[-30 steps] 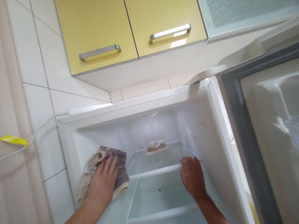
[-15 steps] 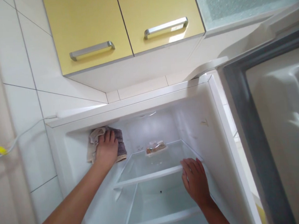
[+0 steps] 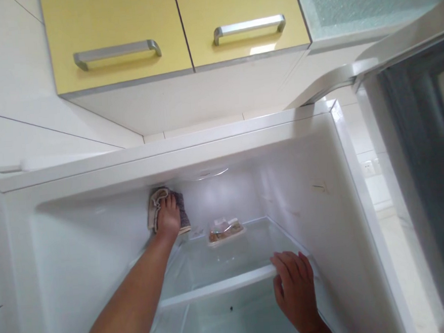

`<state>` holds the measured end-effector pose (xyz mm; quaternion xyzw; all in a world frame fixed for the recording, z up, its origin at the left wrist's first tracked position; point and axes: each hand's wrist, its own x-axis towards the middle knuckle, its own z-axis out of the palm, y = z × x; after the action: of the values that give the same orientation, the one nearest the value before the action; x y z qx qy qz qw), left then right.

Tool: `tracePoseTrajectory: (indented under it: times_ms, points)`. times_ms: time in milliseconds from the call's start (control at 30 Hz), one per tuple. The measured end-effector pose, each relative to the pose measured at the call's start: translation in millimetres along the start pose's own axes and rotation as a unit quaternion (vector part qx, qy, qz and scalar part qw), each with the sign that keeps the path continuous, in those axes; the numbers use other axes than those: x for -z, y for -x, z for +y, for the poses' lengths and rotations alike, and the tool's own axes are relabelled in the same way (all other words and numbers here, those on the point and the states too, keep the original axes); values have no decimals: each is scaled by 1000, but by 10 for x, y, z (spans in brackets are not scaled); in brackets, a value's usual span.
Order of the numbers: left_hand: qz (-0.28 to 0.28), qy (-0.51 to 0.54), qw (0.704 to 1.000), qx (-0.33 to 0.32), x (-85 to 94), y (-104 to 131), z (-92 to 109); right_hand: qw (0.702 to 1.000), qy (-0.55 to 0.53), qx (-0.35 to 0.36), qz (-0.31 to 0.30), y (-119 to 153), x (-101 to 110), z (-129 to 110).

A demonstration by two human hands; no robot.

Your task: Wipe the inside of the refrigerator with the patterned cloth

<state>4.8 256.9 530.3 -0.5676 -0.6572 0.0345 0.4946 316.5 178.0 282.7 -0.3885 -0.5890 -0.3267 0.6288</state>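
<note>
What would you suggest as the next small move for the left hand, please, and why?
I would probably slide the cloth slightly right along the back wall, staying above the packet: the left hand has the cloth near the back left corner, the packet sits nearby on the shelf, and the right hand is at that shelf's front edge.

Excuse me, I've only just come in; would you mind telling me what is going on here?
A person is reaching into an open fridge with both bare hands. Their left hand is on a folded or bunched cloth by the inner wall, near the back left corner. Their right hand is at the front edge of the upper shelf, towards its right end; whether it grips the edge is hard to tell. A small package sits towards the back of that shelf.
</note>
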Motion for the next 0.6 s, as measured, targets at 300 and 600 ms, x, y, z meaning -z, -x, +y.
tracePoseTrajectory:
  times_ms: [300,600]
  points:
    - [12,34,999,-27,249,248,-118,1000,0,-6,-18,28,24,7]
    - [56,30,998,1,1016,1041,-477,997,-21,-27,-74,-13,166,-36]
